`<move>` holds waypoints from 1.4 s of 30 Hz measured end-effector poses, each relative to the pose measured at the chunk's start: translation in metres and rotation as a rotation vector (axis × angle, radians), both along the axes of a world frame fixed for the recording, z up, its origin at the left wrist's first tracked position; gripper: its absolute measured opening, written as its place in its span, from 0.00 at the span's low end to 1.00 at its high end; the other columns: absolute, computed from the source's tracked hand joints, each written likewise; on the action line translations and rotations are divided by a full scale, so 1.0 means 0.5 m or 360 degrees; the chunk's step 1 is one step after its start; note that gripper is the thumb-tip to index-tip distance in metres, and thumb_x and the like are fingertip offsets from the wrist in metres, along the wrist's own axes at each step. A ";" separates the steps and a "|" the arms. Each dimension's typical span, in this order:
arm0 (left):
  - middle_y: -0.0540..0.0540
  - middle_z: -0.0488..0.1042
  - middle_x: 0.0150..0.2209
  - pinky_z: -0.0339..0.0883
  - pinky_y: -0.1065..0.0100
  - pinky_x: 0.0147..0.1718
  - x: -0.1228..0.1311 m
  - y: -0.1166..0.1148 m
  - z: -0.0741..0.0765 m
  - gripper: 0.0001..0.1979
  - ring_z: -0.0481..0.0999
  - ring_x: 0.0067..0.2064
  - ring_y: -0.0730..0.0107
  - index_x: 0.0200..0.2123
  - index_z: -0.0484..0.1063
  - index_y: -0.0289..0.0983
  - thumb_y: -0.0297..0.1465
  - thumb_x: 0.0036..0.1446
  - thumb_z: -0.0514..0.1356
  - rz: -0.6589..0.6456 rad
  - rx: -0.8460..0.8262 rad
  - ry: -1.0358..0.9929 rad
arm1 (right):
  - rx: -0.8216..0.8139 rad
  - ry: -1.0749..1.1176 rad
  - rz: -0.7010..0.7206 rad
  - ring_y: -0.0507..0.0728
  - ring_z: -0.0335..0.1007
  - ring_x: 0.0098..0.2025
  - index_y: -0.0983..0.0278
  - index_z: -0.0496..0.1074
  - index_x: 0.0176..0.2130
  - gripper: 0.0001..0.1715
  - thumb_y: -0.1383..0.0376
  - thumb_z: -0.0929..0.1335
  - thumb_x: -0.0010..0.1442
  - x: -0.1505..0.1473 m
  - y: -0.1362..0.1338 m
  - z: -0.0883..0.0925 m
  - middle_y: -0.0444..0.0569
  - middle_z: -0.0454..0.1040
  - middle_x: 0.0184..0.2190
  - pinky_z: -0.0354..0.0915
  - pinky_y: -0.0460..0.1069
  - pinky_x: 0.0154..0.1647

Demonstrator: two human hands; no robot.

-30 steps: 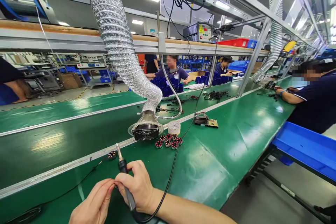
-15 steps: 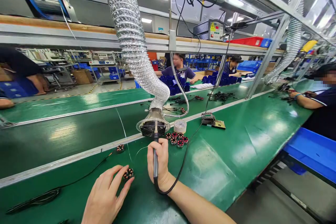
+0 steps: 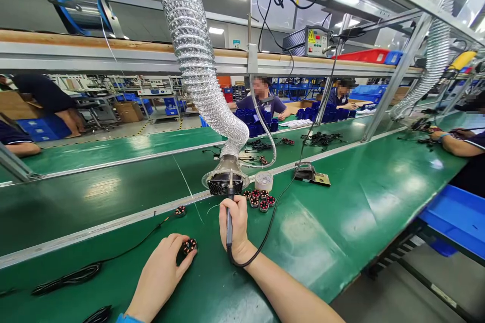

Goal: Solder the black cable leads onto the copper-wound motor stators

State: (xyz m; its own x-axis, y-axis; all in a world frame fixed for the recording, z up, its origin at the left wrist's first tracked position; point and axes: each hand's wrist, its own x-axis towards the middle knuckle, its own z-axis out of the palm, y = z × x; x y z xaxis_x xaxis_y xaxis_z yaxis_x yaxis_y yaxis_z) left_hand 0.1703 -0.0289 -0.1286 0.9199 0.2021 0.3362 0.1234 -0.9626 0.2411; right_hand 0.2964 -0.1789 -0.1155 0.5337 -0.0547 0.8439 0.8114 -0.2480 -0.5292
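At the lower centre of the frame, pinching a small round part between the thumb and fingertips of the left hand, curving part-way open around it, on or just above the green bench. Right of that, gripping a soldering iron in the closed right hand, pointing its tip upward in front of the black fan. Apparently positioning the part for soldering; by that judgement, calling next for a steady left pinch and a tilting of the tip down toward the part. Lying left of the right hand, apart from the iron, and touching the left thumb. Farther up and left, showing a second such part beside the end of a black cable.
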 end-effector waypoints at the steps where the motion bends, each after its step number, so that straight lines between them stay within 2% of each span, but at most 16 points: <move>1: 0.44 0.73 0.40 0.70 0.62 0.38 0.001 0.002 0.003 0.18 0.74 0.41 0.60 0.38 0.72 0.40 0.46 0.61 0.51 -0.0016 -0.0012 0.0003 | -0.0007 -0.0004 -0.0005 0.52 0.63 0.38 0.65 0.71 0.39 0.09 0.69 0.62 0.65 0.001 0.000 0.000 0.50 0.61 0.37 0.65 0.48 0.41; 7: 0.42 0.72 0.43 0.70 0.59 0.40 0.024 0.032 0.014 0.17 0.72 0.41 0.59 0.37 0.73 0.39 0.44 0.60 0.53 -0.0087 0.0126 0.0028 | -0.0002 -0.0058 -0.0009 0.52 0.63 0.38 0.65 0.71 0.38 0.07 0.70 0.62 0.65 0.001 0.000 0.000 0.50 0.62 0.37 0.65 0.47 0.40; 13: 0.38 0.69 0.51 0.68 0.52 0.49 0.075 0.074 0.023 0.12 0.69 0.52 0.50 0.39 0.74 0.39 0.38 0.59 0.56 -0.0084 0.0340 -0.0035 | -0.0041 -0.0114 -0.0019 0.52 0.63 0.38 0.65 0.71 0.39 0.08 0.70 0.63 0.64 -0.003 -0.007 0.002 0.49 0.63 0.37 0.66 0.48 0.40; 15: 0.38 0.68 0.52 0.67 0.51 0.51 0.088 0.084 0.025 0.11 0.68 0.53 0.49 0.41 0.74 0.38 0.36 0.59 0.58 -0.0094 0.0351 -0.0038 | -0.0048 -0.0119 -0.0026 0.51 0.63 0.38 0.65 0.71 0.40 0.08 0.70 0.62 0.64 -0.002 -0.008 0.000 0.49 0.62 0.37 0.66 0.48 0.39; 18: 0.37 0.67 0.53 0.66 0.49 0.53 0.096 0.097 0.029 0.17 0.67 0.54 0.49 0.49 0.70 0.37 0.36 0.58 0.59 -0.0043 0.0292 -0.0030 | -0.0043 -0.0120 0.0022 0.51 0.64 0.37 0.64 0.71 0.40 0.08 0.69 0.62 0.65 -0.002 -0.010 -0.003 0.49 0.62 0.37 0.67 0.48 0.39; 25: 0.37 0.59 0.61 0.58 0.49 0.60 0.059 0.128 0.044 0.38 0.60 0.62 0.48 0.62 0.59 0.40 0.43 0.50 0.66 0.0075 -0.0067 0.0132 | -0.0035 -0.0178 0.0049 0.51 0.64 0.37 0.64 0.71 0.41 0.06 0.69 0.64 0.64 -0.006 -0.016 -0.004 0.48 0.62 0.37 0.66 0.47 0.38; 29: 0.36 0.55 0.64 0.56 0.49 0.62 0.042 0.147 0.047 0.45 0.56 0.64 0.47 0.65 0.55 0.38 0.45 0.48 0.68 0.0121 -0.0209 0.0200 | -0.0022 -0.0226 0.0099 0.50 0.64 0.37 0.64 0.70 0.41 0.05 0.69 0.65 0.64 -0.010 -0.014 -0.002 0.47 0.62 0.38 0.65 0.47 0.38; 36: 0.36 0.54 0.65 0.53 0.48 0.64 0.067 0.155 0.043 0.52 0.55 0.65 0.47 0.67 0.52 0.38 0.45 0.43 0.71 -0.0083 -0.0385 0.0254 | -0.0046 -0.0247 0.0132 0.49 0.64 0.36 0.64 0.69 0.42 0.05 0.70 0.65 0.64 -0.014 -0.015 -0.001 0.47 0.61 0.39 0.65 0.46 0.37; 39: 0.36 0.53 0.66 0.53 0.49 0.64 0.074 0.187 0.060 0.55 0.54 0.66 0.47 0.68 0.48 0.40 0.51 0.42 0.69 -0.0213 -0.0773 0.0325 | -0.0051 -0.0253 0.0126 0.50 0.64 0.36 0.64 0.69 0.41 0.05 0.70 0.65 0.64 -0.014 -0.015 -0.001 0.48 0.62 0.39 0.65 0.46 0.38; 42: 0.36 0.56 0.66 0.57 0.53 0.63 0.064 0.235 0.088 0.45 0.60 0.65 0.54 0.68 0.45 0.40 0.57 0.55 0.55 -0.0147 -0.1291 0.0141 | -0.0066 -0.0251 0.0085 0.51 0.65 0.37 0.65 0.70 0.40 0.04 0.69 0.65 0.64 -0.015 -0.015 -0.001 0.48 0.63 0.38 0.65 0.48 0.38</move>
